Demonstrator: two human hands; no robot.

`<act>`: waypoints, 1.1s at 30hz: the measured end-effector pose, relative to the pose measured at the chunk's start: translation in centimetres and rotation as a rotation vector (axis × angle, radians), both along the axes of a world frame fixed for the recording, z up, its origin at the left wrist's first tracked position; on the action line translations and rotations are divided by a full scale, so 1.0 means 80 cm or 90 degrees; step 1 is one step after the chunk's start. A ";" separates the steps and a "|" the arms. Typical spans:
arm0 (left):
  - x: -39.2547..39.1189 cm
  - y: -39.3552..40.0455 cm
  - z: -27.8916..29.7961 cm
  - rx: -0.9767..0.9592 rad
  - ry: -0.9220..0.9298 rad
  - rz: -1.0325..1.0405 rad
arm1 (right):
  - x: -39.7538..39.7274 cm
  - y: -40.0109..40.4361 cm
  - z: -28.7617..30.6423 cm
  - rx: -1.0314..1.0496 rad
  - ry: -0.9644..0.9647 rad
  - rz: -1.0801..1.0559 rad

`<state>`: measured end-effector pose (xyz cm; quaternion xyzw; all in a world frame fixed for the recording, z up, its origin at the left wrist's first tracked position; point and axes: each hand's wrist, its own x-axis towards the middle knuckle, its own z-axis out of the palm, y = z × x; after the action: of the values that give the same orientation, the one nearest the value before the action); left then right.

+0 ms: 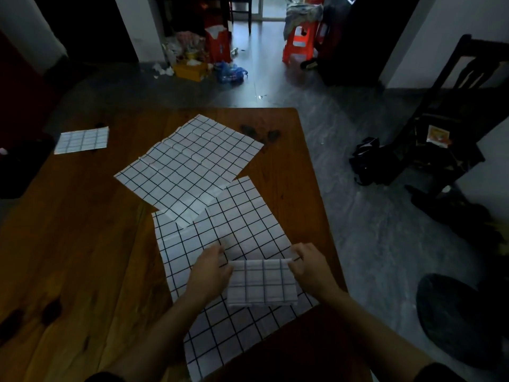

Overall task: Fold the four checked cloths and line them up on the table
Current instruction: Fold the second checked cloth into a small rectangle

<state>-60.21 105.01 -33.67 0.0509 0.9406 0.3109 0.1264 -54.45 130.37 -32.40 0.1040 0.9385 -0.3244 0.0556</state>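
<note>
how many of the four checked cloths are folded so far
One looks done: a folded cloth lies at the table's far left. A second, the small folded cloth, is gripped by the left hand and right hand. Two remain unfolded: the far open cloth and the near open cloth.

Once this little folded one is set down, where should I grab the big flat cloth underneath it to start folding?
Probably by the two near corners of the flat cloth, coming from the table's near edge. Its near end hangs over that edge, so fingers can slip under. Farther up, the folded cloth and the other open cloth overlap it.
</note>
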 end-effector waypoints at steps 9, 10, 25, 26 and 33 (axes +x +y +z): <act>0.043 0.040 -0.033 -0.225 0.160 -0.335 | 0.022 -0.049 -0.048 0.165 -0.037 0.272; 0.045 0.044 -0.039 -0.220 0.150 -0.356 | 0.021 -0.054 -0.052 0.168 -0.039 0.280; 0.052 -0.013 -0.067 -0.335 0.099 -0.381 | 0.063 0.011 -0.098 0.317 -0.144 0.249; 0.052 -0.017 -0.066 -0.343 0.090 -0.378 | 0.062 0.014 -0.097 0.334 -0.146 0.242; 0.037 0.010 -0.045 -0.332 0.114 -0.342 | 0.039 -0.010 -0.071 0.278 -0.049 0.186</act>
<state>-57.23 105.80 -37.27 0.2886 0.9485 0.0112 0.1297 -51.32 129.56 -38.11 -0.0106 0.9885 -0.0989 0.1138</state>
